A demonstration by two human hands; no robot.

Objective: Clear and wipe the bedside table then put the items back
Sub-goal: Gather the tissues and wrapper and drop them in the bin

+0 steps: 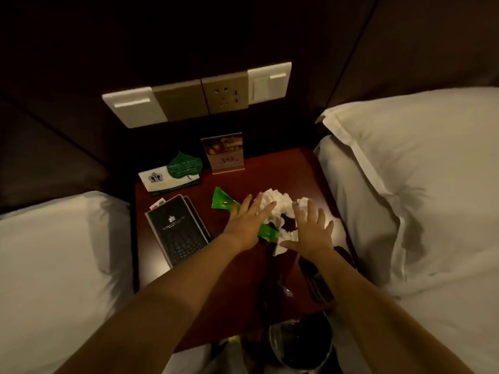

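A dark red bedside table (pixel 232 287) stands between two beds. Near its right side lie crumpled white tissues (pixel 272 203) and a green wrapper (pixel 222 202). My left hand (pixel 247 222) lies flat over the wrapper and the tissues' left edge, fingers spread. On the tissues' right side rests my right hand (pixel 310 228), also flat with fingers apart. Neither hand grips anything. A black booklet (pixel 176 230) lies at the left. Behind it are a white card with a green leaf (pixel 172 175) and an upright sign stand (pixel 224 153).
White pillows lie on the left bed (pixel 59 260) and on the right bed (pixel 418 171). A switch and socket panel (pixel 199 94) is on the wall behind. A dark bin with a liner (pixel 302 344) sits below the table's front edge. A dark object (pixel 318 276) lies under my right forearm.
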